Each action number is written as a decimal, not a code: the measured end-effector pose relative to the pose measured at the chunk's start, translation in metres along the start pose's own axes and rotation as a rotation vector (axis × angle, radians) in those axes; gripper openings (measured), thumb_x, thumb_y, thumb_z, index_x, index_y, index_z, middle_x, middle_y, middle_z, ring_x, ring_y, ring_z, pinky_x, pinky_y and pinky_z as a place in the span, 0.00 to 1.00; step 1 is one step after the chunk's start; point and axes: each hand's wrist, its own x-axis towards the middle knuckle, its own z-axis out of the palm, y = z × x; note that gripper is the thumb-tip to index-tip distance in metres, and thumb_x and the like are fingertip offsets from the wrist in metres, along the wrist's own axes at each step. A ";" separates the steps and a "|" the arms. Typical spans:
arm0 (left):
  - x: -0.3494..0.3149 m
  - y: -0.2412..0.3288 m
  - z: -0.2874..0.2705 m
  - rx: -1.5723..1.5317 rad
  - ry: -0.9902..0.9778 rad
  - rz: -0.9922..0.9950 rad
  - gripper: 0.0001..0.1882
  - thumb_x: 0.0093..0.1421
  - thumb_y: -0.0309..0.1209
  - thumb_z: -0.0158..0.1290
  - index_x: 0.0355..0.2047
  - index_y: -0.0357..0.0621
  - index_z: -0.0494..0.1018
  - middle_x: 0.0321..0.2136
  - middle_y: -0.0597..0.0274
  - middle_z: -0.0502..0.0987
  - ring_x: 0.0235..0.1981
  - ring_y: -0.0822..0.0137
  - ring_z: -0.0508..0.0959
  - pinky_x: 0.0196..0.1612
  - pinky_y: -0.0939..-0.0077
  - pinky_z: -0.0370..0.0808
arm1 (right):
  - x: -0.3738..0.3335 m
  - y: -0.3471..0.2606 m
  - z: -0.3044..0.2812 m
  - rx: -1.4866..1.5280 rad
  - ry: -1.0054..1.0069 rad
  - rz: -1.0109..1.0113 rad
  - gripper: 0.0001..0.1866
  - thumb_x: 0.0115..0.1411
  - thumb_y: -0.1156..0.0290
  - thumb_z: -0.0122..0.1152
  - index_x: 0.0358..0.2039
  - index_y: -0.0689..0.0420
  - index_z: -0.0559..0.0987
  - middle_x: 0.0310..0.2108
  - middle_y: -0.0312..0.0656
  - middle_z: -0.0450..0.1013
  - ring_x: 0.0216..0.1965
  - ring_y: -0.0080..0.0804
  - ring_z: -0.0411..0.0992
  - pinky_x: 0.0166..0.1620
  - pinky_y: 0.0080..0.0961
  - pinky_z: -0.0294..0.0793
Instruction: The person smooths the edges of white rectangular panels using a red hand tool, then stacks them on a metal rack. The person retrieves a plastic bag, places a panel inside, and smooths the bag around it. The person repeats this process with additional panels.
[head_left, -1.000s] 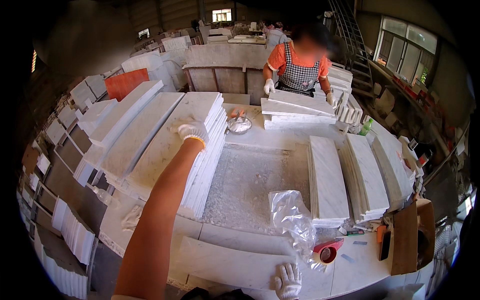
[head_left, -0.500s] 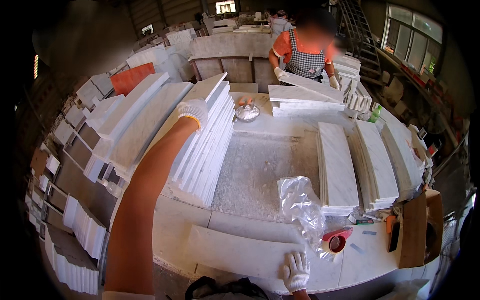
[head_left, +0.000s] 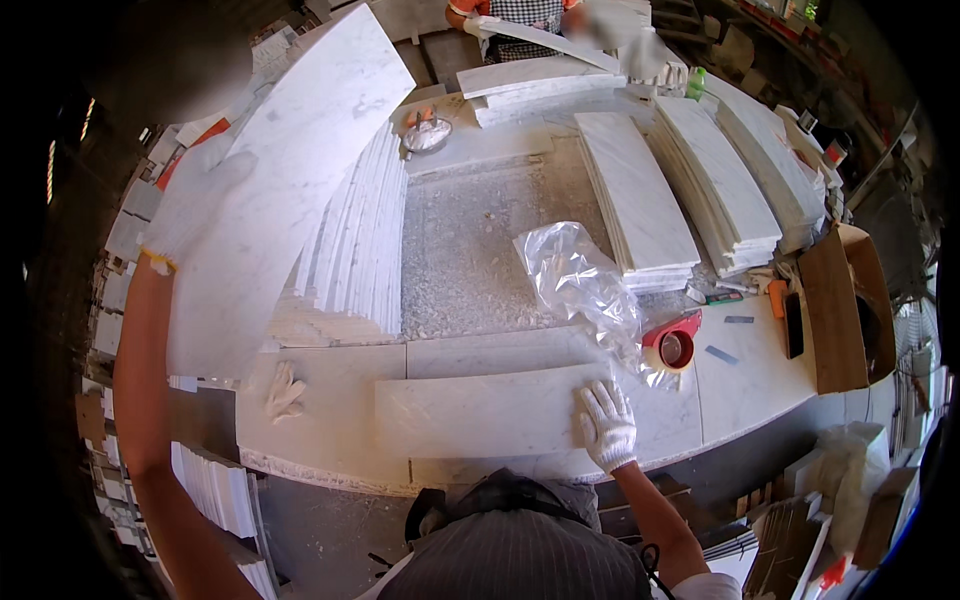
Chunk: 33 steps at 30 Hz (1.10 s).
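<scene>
A long white marble slab (head_left: pixel 300 140) stands tilted up over the stack of slabs (head_left: pixel 350 250) at the left. My left hand (head_left: pixel 195 205), in a white knit glove and blurred by motion, grips this slab by its left edge; some of the fingers are hard to make out. Another marble slab (head_left: pixel 480 410) lies flat on the near part of the table. My right hand (head_left: pixel 608 428), gloved too, rests with fingers spread on that slab's right end.
Slab stacks (head_left: pixel 635 195) stand at the right. Nearer lie a crumpled plastic sheet (head_left: pixel 580 280), a red tape dispenser (head_left: pixel 673 345), a cardboard box (head_left: pixel 845 310), and a loose glove (head_left: pixel 286 392). Across the table, a person (head_left: pixel 520 15) handles a slab beside a metal bowl (head_left: pixel 428 135).
My left hand has lifted a slab off the left stack and brought it nearer. The view has tipped downward. My right hand stays on the near slab's right end.
</scene>
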 end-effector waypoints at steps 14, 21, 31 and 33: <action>-0.076 -0.030 0.223 -0.002 -0.775 0.053 0.12 0.62 0.32 0.55 0.35 0.33 0.73 0.25 0.61 0.72 0.30 0.74 0.69 0.36 0.74 0.69 | -0.046 0.017 0.037 0.647 0.359 0.610 0.23 0.62 0.71 0.59 0.58 0.59 0.72 0.55 0.54 0.69 0.57 0.52 0.68 0.60 0.37 0.67; -0.073 -0.078 0.313 -0.114 -1.095 -0.201 0.12 0.65 0.34 0.53 0.35 0.34 0.75 0.26 0.69 0.73 0.30 0.77 0.69 0.35 0.76 0.69 | -0.064 0.056 0.031 0.654 0.164 0.547 0.17 0.62 0.77 0.55 0.53 0.59 0.78 0.53 0.52 0.72 0.57 0.44 0.69 0.61 0.32 0.66; -0.063 -0.161 0.381 -0.085 -1.192 -0.089 0.17 0.63 0.41 0.54 0.28 0.38 0.73 0.19 0.65 0.71 0.24 0.74 0.71 0.30 0.70 0.69 | -0.060 0.064 0.018 0.935 0.020 0.673 0.18 0.67 0.72 0.53 0.56 0.61 0.76 0.58 0.45 0.70 0.60 0.34 0.65 0.63 0.28 0.60; -0.077 -0.161 0.387 0.165 -0.950 0.227 0.16 0.62 0.43 0.55 0.29 0.41 0.75 0.24 0.60 0.76 0.25 0.65 0.75 0.30 0.66 0.71 | -0.060 0.064 0.016 0.954 0.015 0.687 0.17 0.66 0.73 0.55 0.54 0.61 0.77 0.56 0.45 0.71 0.59 0.34 0.66 0.62 0.28 0.62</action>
